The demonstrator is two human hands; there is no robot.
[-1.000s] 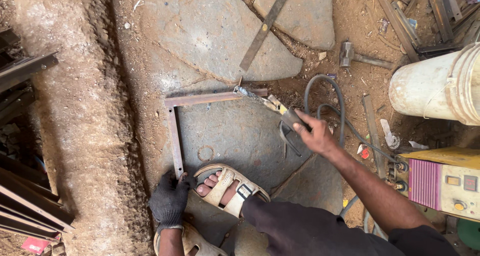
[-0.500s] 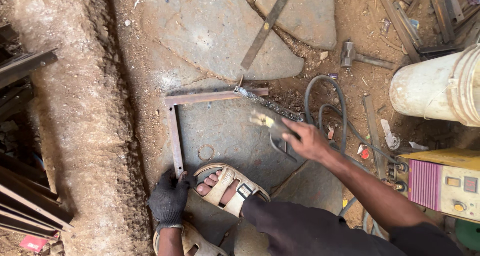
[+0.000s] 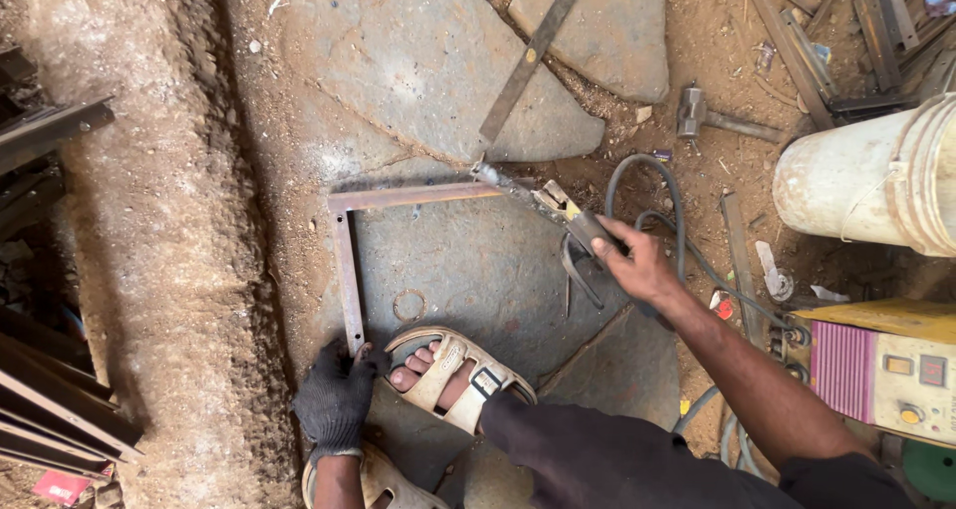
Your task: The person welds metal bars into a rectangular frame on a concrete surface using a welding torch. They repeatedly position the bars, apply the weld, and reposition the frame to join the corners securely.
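Observation:
An L-shaped frame of rusty steel bars (image 3: 351, 270) lies on a flat grey stone slab (image 3: 478, 270). My left hand (image 3: 334, 399), in a black glove, presses on the near end of the frame's vertical bar, beside my sandalled foot (image 3: 448, 375). My right hand (image 3: 637, 265), bare, grips a welding electrode holder (image 3: 568, 215). Its rod tip touches the right end of the frame's horizontal bar (image 3: 418, 195). A black cable (image 3: 647, 170) loops away from the holder.
A yellow and pink welding machine (image 3: 886, 370) sits at the right. A white plastic bucket (image 3: 876, 180) lies above it. A hammer (image 3: 697, 116), loose steel strips (image 3: 533, 56) and angle bars (image 3: 40, 130) lie around. A small wire ring (image 3: 408, 305) rests on the slab.
My right hand lifted the electrode holder away from the bar, then brought its tip back onto the bar's right end. My left hand and foot stayed put.

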